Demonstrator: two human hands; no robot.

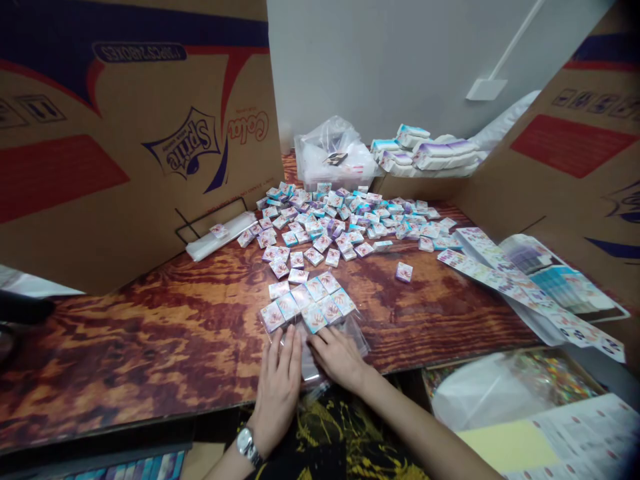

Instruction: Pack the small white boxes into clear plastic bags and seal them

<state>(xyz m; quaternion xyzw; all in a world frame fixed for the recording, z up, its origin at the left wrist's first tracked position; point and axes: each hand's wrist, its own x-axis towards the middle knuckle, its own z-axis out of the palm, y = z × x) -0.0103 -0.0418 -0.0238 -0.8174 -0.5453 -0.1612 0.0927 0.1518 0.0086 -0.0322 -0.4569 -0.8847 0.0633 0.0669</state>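
Note:
My left hand (279,387) and my right hand (339,357) lie side by side on a clear plastic bag (310,365) at the front edge of the wooden table (150,347). Their fingers are stretched forward and pressed flat on the bag. A wristwatch (247,445) sits on my left wrist. Just beyond my fingertips, a tidy block of small purple, teal and white packets (307,301) rests partly on the bag. Farther back, many loose packets (340,220) of the same kind are spread over the table.
Cardboard walls stand at the left (125,153) and right (575,153). A clear bag (330,157) and stacked packs (425,153) sit at the back. Printed sheets (525,280) lie to the right, and an empty plastic sleeve (220,237) lies left of the pile.

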